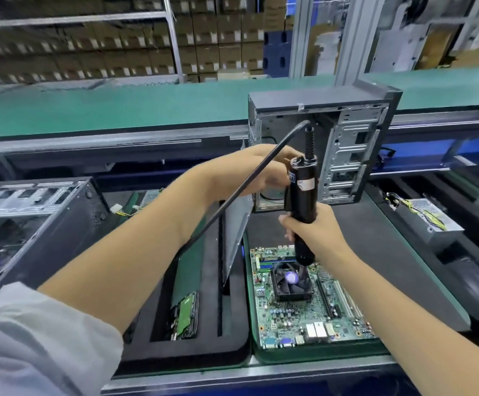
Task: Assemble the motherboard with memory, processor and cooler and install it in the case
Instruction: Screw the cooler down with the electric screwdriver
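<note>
Two hands, right hand (315,230) gripping screwdriver (302,195), label unreadable

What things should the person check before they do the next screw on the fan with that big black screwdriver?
1. Right hand grips the electric screwdriver firmly: ok.
2. Left hand steadies the top of the screwdriver: cannot tell, since the tool hides the fingers.
3. Screwdriver stands nearly upright over the cooler: ok.
4. Bit sits in a screw: cannot tell, the tip is blurred against the fan.
5. Cooler sits on the motherboard, which lies flat in its green tray: ok.
6. Cable stays clear of the work: not ok; it crosses over the left forearm.
</note>
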